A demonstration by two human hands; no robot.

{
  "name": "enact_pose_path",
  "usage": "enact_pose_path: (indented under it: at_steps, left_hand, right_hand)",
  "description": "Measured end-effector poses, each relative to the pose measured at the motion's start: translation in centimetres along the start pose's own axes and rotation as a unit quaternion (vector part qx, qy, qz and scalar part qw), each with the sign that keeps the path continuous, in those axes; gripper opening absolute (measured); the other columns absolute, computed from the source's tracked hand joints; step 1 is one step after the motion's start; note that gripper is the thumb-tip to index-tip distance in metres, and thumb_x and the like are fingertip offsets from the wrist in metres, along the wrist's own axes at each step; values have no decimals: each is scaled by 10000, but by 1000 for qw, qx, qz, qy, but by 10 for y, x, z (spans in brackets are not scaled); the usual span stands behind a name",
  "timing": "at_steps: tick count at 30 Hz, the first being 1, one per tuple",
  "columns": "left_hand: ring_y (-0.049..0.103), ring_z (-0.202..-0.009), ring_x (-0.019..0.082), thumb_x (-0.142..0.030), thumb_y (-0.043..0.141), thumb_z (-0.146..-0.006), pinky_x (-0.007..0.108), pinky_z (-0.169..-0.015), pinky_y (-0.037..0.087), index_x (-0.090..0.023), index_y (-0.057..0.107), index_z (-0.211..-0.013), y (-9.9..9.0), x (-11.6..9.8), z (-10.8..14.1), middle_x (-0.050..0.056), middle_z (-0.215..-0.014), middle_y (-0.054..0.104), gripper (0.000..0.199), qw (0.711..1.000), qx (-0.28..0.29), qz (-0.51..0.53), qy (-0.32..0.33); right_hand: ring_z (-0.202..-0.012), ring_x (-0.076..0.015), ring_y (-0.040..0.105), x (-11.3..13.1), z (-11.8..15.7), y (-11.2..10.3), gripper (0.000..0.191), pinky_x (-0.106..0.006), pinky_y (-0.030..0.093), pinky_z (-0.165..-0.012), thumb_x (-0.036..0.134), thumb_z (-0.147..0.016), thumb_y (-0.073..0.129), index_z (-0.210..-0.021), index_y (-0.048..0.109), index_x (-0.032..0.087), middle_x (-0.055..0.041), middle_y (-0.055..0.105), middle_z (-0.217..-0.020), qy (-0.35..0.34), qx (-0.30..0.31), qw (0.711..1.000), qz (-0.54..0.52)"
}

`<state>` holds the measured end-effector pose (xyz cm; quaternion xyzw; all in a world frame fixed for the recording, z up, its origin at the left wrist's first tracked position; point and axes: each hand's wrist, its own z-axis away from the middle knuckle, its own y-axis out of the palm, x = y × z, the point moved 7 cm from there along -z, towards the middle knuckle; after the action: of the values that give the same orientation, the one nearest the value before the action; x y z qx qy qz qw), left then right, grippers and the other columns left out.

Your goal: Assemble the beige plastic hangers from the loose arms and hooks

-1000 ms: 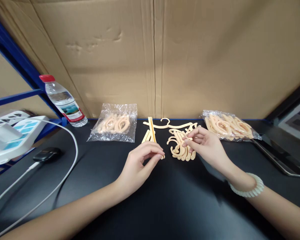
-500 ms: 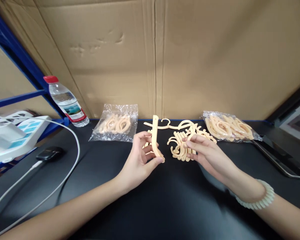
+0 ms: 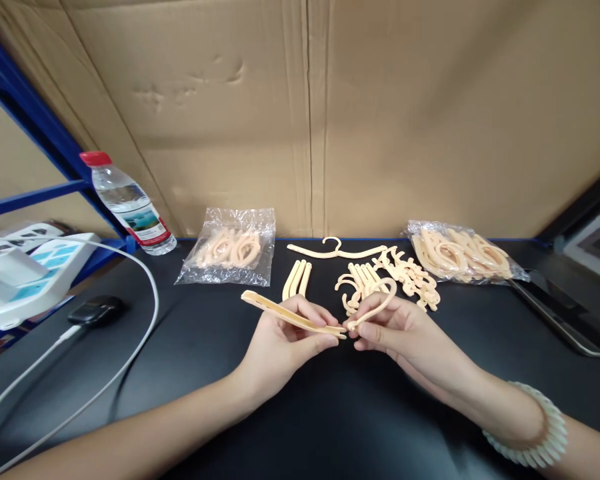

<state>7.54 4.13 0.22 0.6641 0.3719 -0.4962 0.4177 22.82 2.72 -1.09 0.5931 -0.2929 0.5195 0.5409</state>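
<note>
My left hand is closed on a long cream plastic hanger arm, which slants from upper left down to the fingertips. Between the fingers of my right hand is a curved cream hanger hook, its foot close to the end of the arm; I cannot tell whether they touch. Behind my left hand lie several loose hanger arms. Beyond my right hand are more arms and a pile of small hooks and connectors. One assembled hanger lies at the back.
Clear bags of cream parts lie at the left and right on the black table. A water bottle, a power strip, a black adapter and a white cable are at left. Cardboard stands behind.
My left hand has tipped the hanger arm from upright to nearly level, its end toward the right. My right hand has drawn the hook nearer me and beside that end.
</note>
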Motion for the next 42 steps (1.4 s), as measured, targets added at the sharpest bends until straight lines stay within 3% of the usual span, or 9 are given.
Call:
enact_pose_path:
  at_steps: [11,22,29,42]
  left_hand:
    - [735,-741,180,-105,822,-671,298,-708,604,-135,614,-689,5,2,1,30,-775,733,210,1000,9,13,-14]
    - [727,-706,180,-123,825,-673,265,-642,595,-141,636,-665,7,-5,4,37,-719,726,191,999,-5,-37,26]
    - [736,-699,169,-84,817,-666,244,-647,603,-147,657,-664,11,-10,9,45,-734,758,172,997,-9,-66,45]
    - [728,-699,163,-95,819,-635,223,-630,586,-156,602,-635,10,1,14,16,-704,735,225,997,-68,-35,-30]
  right_hand:
    - [-871,-138,628,-4,3,12,149,-294,582,-764,304,-803,749,-821,649,195,5,579,-896,31,78,996,-26]
    - [-829,-150,646,-9,4,11,257,-328,589,-781,348,-724,804,-755,610,183,-2,606,-840,47,50,998,-6]
    - [-759,-129,626,-8,5,13,296,-316,606,-735,383,-741,792,-730,583,174,3,593,-797,7,30,999,24]
    - [-687,-122,656,-10,8,15,333,-262,614,-627,345,-722,816,-697,530,176,26,601,-699,-15,6,1000,-11]
